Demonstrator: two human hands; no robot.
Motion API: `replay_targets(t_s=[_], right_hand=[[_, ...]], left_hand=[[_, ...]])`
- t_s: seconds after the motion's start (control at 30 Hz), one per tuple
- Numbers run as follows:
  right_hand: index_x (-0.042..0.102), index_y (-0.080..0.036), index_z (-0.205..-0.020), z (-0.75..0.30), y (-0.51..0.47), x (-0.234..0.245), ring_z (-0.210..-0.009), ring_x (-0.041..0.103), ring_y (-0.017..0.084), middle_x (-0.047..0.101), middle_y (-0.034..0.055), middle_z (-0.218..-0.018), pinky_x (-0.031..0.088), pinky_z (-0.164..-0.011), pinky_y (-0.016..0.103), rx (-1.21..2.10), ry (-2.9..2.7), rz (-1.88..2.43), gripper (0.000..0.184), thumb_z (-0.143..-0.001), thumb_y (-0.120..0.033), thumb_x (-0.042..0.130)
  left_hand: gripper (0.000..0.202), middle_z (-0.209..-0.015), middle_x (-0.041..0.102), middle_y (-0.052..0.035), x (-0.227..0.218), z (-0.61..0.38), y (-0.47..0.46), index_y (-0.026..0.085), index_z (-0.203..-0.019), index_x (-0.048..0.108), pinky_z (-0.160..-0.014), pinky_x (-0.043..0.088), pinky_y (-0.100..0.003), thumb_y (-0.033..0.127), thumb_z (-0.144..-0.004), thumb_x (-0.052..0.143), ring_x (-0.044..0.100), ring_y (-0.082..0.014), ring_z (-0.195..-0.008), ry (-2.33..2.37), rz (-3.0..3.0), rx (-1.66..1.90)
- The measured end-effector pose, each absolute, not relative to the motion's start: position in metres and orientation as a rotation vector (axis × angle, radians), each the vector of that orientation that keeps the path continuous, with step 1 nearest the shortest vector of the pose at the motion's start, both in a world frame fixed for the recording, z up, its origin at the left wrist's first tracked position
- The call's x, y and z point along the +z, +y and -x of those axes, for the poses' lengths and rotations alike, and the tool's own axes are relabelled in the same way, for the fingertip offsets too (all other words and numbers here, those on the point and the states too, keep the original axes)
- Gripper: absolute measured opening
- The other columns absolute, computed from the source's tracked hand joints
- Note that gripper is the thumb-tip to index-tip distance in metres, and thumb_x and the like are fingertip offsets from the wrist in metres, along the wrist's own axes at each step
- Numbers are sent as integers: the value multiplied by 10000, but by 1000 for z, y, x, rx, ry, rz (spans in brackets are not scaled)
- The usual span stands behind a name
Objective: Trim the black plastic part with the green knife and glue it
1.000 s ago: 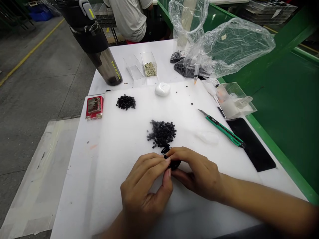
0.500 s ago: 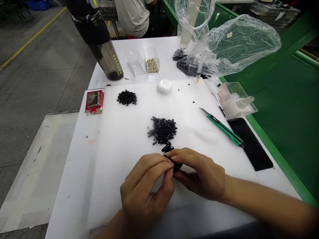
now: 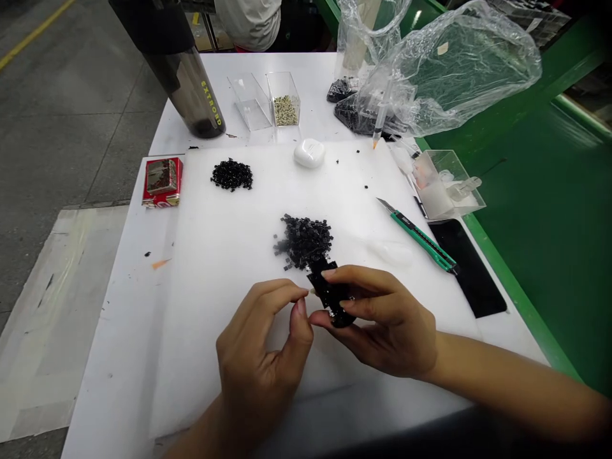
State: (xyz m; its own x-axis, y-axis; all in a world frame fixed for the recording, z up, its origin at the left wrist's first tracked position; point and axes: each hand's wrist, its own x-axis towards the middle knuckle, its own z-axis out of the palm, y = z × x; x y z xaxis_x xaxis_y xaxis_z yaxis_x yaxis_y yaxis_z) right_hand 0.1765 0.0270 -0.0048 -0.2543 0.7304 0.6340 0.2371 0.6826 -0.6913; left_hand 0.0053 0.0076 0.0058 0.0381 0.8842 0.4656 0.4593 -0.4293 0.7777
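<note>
One black strip (image 3: pixel 329 294) (blurry) sits gripped in the right hand (image 3: pixel 385 325), the left hand (image 3: pixel 258 360) pinching beside it.

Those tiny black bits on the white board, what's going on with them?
A person is working with bare hands over a white plastic board. The right hand holds a small black piece, and the left hand pinches its fingers together right beside it. Just past the hands sits a heap of tiny black squares, with a smaller black heap farther up the board. A green utility knife lies to the right.
</note>
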Motion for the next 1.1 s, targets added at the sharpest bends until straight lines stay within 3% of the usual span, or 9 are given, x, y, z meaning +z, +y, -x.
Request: replay_targets(t_s=[0.33,0.43,0.6,0.7,0.77,0.87,0.93,1.0,1.1], right_hand=[[515,-156,-1048,-175,33,-4,-1003,714,196,651,162,-1116,656,-798,259,410,-1835,720,351,-813,-111,772],[510,-148,-1054,-174,35,-9,-1021,708,203,665,183,-1104,653,-800,275,403,-1844,696,332,-834,-132,758],[565,-123,-986,-173,46,-2,-1008,689,242,727,163,-1038,621,-874,389,226,-2013,609,240,-851,-202,747],[605,-117,-986,-177,50,20,-978,695,223,748,118,-993,605,-858,351,207,-2212,533,322,-856,-374,748],[618,-117,-1030,-187,52,35,-976,701,193,747,115,-1009,594,-857,315,310,-2225,544,342,-912,-435,664],[638,-161,-1005,-216,59,43,-955,699,166,739,92,-1014,575,-836,299,296,-2010,1021,207,-998,-326,513],[659,-194,-967,-239,70,35,-930,689,196,730,76,-1009,559,-824,341,127,-1901,1554,213,-983,-347,511],[695,-182,-1016,-259,83,20,-1005,664,299,708,131,-1079,529,-860,457,107,-1898,1761,218,-929,-345,579],[709,-163,-970,-276,99,3,-995,646,352,686,161,-1050,499,-864,516,128,-1921,1863,193,-884,-302,606]], left_hand=[[100,-873,701,17,8,-4,10,194,-953,666,-737,496,-179,127,-902,611,649,-96,-806,1407,-1880,1016],[87,-840,711,37,10,-2,10,249,-952,707,-700,499,-176,238,-918,627,638,-99,-738,1479,-1634,1002],[326,-953,728,-36,8,2,15,244,-1082,711,-702,561,-232,500,-898,627,662,-174,-835,1239,-736,1029],[530,-808,709,-19,6,4,20,245,-1278,602,-654,550,-207,466,-818,746,640,-142,-724,1112,-545,971],[593,-761,701,-10,7,3,22,214,-1300,564,-632,532,-194,422,-791,786,621,-121,-652,1085,-567,980],[503,-773,719,-26,11,0,20,177,-1180,582,-578,519,-212,414,-786,787,593,-107,-549,1087,-639,986],[427,-771,730,-31,13,-3,18,180,-1098,569,-596,538,-235,411,-800,770,614,-118,-539,1118,-679,980],[384,-804,746,-44,13,-6,17,194,-1042,527,-635,571,-276,406,-815,752,680,-167,-609,1128,-673,991],[432,-816,759,-56,11,-7,18,213,-1082,467,-676,606,-323,403,-817,750,748,-251,-753,1133,-610,1016]])
